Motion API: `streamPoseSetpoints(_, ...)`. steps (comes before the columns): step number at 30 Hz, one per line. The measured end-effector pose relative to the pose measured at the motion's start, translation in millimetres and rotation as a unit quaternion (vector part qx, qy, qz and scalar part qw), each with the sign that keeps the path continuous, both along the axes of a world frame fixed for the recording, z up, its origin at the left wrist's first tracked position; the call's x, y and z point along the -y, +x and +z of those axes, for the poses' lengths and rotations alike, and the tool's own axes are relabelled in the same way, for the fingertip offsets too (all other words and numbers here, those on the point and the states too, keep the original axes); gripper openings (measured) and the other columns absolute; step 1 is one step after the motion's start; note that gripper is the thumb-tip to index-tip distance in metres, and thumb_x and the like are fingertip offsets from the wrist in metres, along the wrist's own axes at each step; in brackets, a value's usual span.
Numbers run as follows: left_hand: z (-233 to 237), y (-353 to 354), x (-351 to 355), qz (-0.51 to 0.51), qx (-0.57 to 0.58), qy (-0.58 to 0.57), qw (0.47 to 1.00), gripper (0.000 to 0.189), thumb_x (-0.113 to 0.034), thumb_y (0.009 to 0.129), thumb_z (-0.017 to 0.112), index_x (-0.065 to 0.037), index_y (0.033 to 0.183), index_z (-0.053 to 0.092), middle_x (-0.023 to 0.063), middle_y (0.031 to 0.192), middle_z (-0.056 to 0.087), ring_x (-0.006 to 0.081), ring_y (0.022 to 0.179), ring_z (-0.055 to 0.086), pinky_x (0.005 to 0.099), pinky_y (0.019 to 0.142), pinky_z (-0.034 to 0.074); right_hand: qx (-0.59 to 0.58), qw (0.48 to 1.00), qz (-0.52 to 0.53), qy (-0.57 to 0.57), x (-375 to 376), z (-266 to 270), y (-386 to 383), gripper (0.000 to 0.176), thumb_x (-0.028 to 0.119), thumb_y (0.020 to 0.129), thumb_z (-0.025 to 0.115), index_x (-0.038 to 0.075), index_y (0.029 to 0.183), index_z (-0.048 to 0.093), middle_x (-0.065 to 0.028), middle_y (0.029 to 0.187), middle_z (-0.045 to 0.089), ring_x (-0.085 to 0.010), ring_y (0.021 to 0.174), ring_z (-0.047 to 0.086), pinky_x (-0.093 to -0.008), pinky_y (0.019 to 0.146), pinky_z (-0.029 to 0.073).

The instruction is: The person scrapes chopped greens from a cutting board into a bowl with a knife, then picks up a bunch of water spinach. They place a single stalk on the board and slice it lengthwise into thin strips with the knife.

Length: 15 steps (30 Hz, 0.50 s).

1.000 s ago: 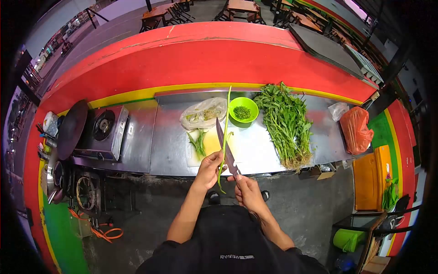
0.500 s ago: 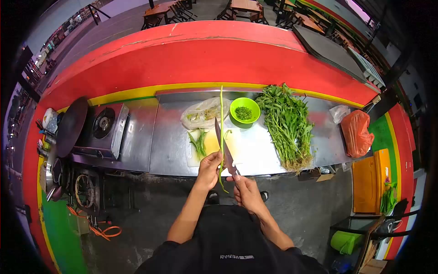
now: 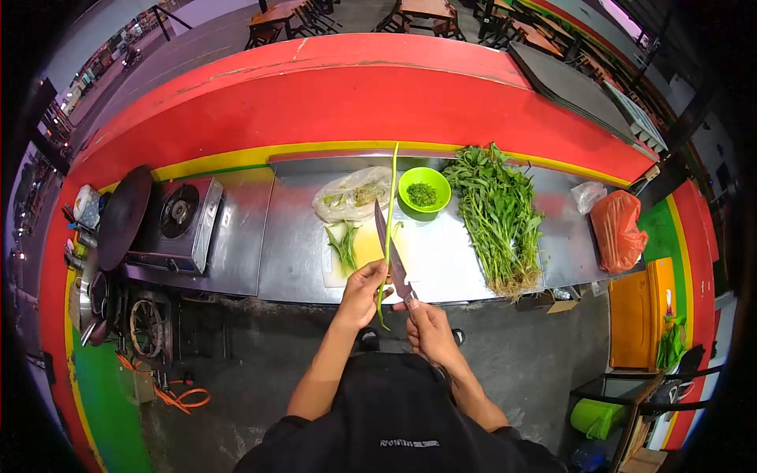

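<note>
The big curved red wall (image 3: 355, 102) with the yellow stripe is running across the back, and the long stainless steel surface (image 3: 292, 252) is sitting right in front of it. A large heap of leafy green stalks with roots (image 3: 497, 209) is lying on the right part of the surface. Over on the left, a single-burner steel gas stove (image 3: 177, 225) is sitting with a round black pan (image 3: 122, 221) leaning just beside it. A knotted orange plastic bag (image 3: 617, 229) is resting at the far right end, well apart from the hands.

Near the middle, a clear plastic bag of scraps (image 3: 351, 197) is lying behind a pale yellow cutting board (image 3: 364, 251), and a few short cut green pieces (image 3: 344, 246) are sitting on that board. A lime green plastic bowl (image 3: 424, 208) holding chopped greens is standing between the bag and the heap.

The person's right hand (image 3: 430, 331) is closing around the handle of a dark-bladed kitchen knife (image 3: 394, 256), blade pointing away over the board. The left hand (image 3: 361, 293) is pinching a long thin green stem (image 3: 390, 205), which is standing nearly upright at the front edge of the surface and touching the blade.
</note>
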<state>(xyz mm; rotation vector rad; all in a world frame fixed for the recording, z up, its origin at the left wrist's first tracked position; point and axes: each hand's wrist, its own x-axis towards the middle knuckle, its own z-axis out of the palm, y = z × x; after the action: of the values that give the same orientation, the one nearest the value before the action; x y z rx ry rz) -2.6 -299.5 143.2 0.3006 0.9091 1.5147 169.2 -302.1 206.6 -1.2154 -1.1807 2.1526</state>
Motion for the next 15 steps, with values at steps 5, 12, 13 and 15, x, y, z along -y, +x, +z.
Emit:
streamPoseSetpoints(5,-14.0,-0.7,2.2,-0.001,0.005,0.018,1.0,0.019,-0.025,0.097,0.064,-0.007,0.102,0.068,-0.0025,0.087,0.064,0.0072,0.078,0.059,0.0234,0.073,0.05,-0.012,1.0,0.001,0.0,2.9,-6.9,-0.8,0.04,0.038,0.107,0.041,0.003,0.115,0.059,0.0071,0.059,0.033,-0.0031,0.045,0.028,-0.0217,0.04,0.023)
streamPoseSetpoints(12,-9.7,-6.1,0.7,-0.003,0.037,0.029,0.999,0.018,-0.025,0.096,0.066,-0.008,0.101,0.07,-0.0019,0.087,0.066,0.008,0.076,0.058,0.0242,0.073,0.049,-0.014,1.0,0.007,0.023,7.8,-9.0,1.8,0.039,0.035,0.106,0.043,0.001,0.114,0.061,0.0058,0.059,0.037,-0.0038,0.045,0.033,-0.0229,0.039,0.026)
streamPoseSetpoints(13,-8.7,-6.1,0.2,-0.001,0.039,0.027,0.999,0.018,-0.026,0.096,0.066,-0.009,0.1,0.07,-0.0023,0.086,0.066,0.008,0.075,0.057,0.0241,0.073,0.049,-0.014,1.0,0.006,0.023,8.3,-8.1,2.2,0.039,0.035,0.106,0.043,0.001,0.114,0.061,0.0058,0.059,0.037,-0.0038,0.045,0.033,-0.0229,0.039,0.026)
streamPoseSetpoints(15,-5.9,-6.7,-0.5,-0.003,0.032,0.02,0.999,0.018,-0.027,0.096,0.066,-0.01,0.1,0.07,-0.0029,0.085,0.066,0.008,0.074,0.057,0.0244,0.072,0.048,-0.006,0.999,0.013,0.031,9.3,-5.3,3.5,0.038,0.035,0.107,0.043,0.001,0.113,0.061,0.006,0.059,0.037,-0.0036,0.044,0.032,-0.0227,0.039,0.026)
